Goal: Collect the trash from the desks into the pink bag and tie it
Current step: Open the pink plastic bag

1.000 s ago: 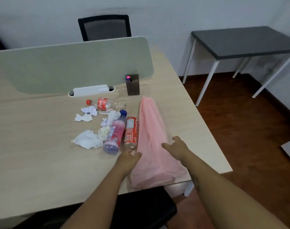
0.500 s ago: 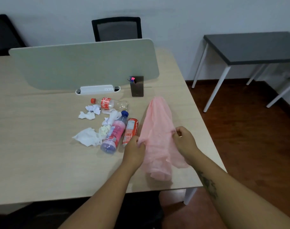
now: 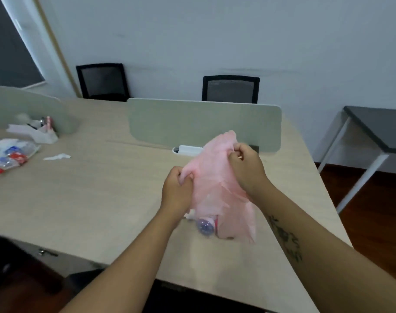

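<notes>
Pink bag [image 3: 217, 181] over the desk [image 3: 102, 195]: our left hand [image 3: 176, 192] and right hand [image 3: 246, 171] grip its upper edge, fingers curled; a purple bottle [image 3: 205, 225] shows below (inside or behind, unclear).

Bag [image 3: 217, 193] now lifted off desk [image 3: 91, 199], bunched between left hand [image 3: 177, 190] and right hand [image 3: 246, 170] (right higher); mostly hides bottle [image 3: 205, 225].

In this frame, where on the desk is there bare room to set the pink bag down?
Widest free patch: the desk between the left hand and the paper scrap. A narrower bare strip runs from the pink bag to the desk's right edge. Crowded: the trash pile at far left, and under the bag, where a bottle lies.
</notes>
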Motion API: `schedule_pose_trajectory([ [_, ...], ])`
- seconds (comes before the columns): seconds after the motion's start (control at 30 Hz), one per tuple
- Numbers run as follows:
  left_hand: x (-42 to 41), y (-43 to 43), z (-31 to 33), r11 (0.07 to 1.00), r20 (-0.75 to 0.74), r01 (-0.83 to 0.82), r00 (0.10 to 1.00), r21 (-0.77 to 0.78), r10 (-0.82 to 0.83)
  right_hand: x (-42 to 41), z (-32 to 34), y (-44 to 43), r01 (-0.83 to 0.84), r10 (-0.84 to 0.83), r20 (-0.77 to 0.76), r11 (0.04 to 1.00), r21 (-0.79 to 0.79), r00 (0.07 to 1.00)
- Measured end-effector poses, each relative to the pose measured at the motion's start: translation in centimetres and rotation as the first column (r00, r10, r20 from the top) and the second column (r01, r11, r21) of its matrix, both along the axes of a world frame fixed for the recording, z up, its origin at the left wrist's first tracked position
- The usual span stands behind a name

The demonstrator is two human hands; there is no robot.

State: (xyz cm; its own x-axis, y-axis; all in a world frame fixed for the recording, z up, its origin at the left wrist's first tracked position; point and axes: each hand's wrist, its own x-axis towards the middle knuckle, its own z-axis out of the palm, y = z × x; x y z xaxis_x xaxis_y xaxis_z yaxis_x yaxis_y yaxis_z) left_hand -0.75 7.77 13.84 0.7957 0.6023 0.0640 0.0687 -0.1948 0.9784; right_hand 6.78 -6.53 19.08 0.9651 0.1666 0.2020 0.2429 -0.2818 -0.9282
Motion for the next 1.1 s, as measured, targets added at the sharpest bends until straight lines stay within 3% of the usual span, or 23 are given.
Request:
schedule_pose_trajectory([
  [0.17,-3.9,11.1,0.1,0.994,0.055,-0.113,0.992,-0.011,0.113,-2.6,1.0,11.2,-0.122,0.121,0.047,0.992,0.023,0.992],
  [0.27,-6.8,18.3,-1.3,0.988,-0.007,-0.153,0.988,-0.016,0.153,-4.5,-0.3,18.0,-0.141,0.14,0.012,0.989,0.036,0.99],
  [0.33,-9.2,23.3,-2.6,0.982,-0.03,-0.16,0.986,0.104,0.164,-5.8,-1.8,22.7,-0.125,0.127,-0.035,0.991,0.056,0.991],
  [0.37,-10.5,25.4,-3.1,0.95,-0.016,-0.153,0.986,0.271,0.163,-6.4,-2.6,24.8,-0.112,0.115,-0.066,0.992,0.055,0.991],
  [0.47,-14.0,30.1,-4.7,0.68,-0.042,-0.022,0.996,0.733,0.077,-8.0,-4.7,30.3,-0.088,0.093,-0.196,0.995,0.039,0.976],
  [0.57,-15.5,33.1,-6.2,0.464,-0.116,0.114,0.993,0.879,-0.025,-9.4,-6.3,33.5,-0.105,0.117,-0.291,0.993,0.056,0.949],
  [0.6,-15.6,33.9,-6.4,0.462,-0.108,0.114,0.993,0.879,-0.04,-9.6,-6.6,34.1,-0.114,0.125,-0.315,0.992,0.053,0.941],
  [0.73,-14.6,36.5,-6.1,0.68,-0.178,0.116,0.984,0.724,0.022,-10.3,-7.2,34.7,-0.11,0.118,-0.384,0.993,0.044,0.916],
  [0.87,-11.7,36.9,-5.0,0.705,-0.25,0.159,0.968,0.691,0.027,-13.5,-9.1,34.2,-0.2,0.229,-0.324,0.972,0.121,0.918],
  [0.97,-9.8,37.2,-3.8,0.781,-0.319,0.234,0.947,0.579,-0.047,-16.3,-11.5,34.0,-0.231,0.23,-0.259,0.973,0.025,0.938],
  [1.03,-9.0,37.3,-2.8,0.798,-0.307,0.235,0.949,0.554,-0.066,-16.5,-12.2,34.6,-0.175,0.177,-0.249,0.984,0.028,0.952],
  [1.1,-8.5,37.2,-1.8,0.824,-0.271,0.234,0.957,0.516,-0.102,-15.2,-12.4,35.6,-0.026,0.063,-0.299,0.991,0.128,0.952],
])
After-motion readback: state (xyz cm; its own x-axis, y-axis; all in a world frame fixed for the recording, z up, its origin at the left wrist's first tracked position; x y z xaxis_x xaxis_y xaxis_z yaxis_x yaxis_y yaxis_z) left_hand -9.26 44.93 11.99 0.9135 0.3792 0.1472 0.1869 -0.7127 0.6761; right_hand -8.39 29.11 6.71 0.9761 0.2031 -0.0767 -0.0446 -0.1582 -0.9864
